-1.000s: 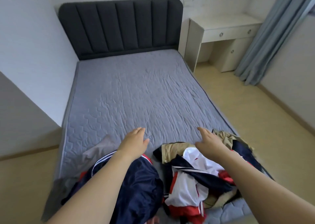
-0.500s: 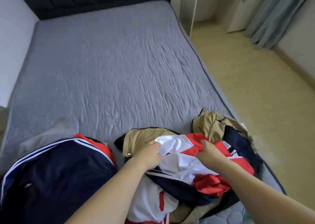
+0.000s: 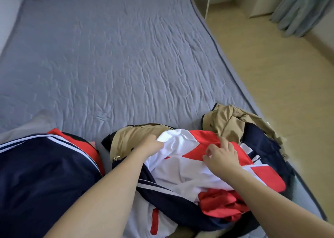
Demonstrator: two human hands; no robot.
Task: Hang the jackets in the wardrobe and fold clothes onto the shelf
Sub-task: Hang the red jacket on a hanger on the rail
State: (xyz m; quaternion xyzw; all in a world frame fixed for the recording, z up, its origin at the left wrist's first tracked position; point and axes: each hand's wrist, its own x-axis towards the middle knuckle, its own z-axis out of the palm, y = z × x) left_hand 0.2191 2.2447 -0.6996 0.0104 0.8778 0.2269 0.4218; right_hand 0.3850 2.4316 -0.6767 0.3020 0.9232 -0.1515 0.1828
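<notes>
Where the pile of clothes lay at the near right corner of the bed (image 3: 126, 60), the white and red jacket (image 3: 182, 167) sat on top of it, crumpled, with a white panel uppermost and red panels toward the bed's right edge. The left hand (image 3: 151, 146) gripped a raised fold of the white cloth at the jacket's far left end, its fingers curled into the fabric so that their tips were hidden. The right hand (image 3: 221, 155) rested on the red panel just to the right of that fold, fingers slightly spread and bent, thumb out to the left; whether it pinched any cloth could not be told. Both bare forearms reached in from the near edge.

Under the jacket lay a navy garment with white stripes (image 3: 171, 199), and a bunched red piece (image 3: 220, 205) showed at the near side of the pile. A tan jacket (image 3: 137, 134) with a small metal zip pull lay beneath the left hand, and more tan cloth (image 3: 233, 122) was heaped at the far right of the pile, close to the bed's right edge. Apart from the pile, at the near left corner, lay a navy jacket with white stripes and red trim (image 3: 45, 172), with a pale grey garment (image 3: 30, 125) just beyond it. The grey quilted cover was bare and wrinkled toward the far edge. Beyond the right edge were a wooden floor (image 3: 271, 75) and a blue-grey curtain (image 3: 303, 8).
</notes>
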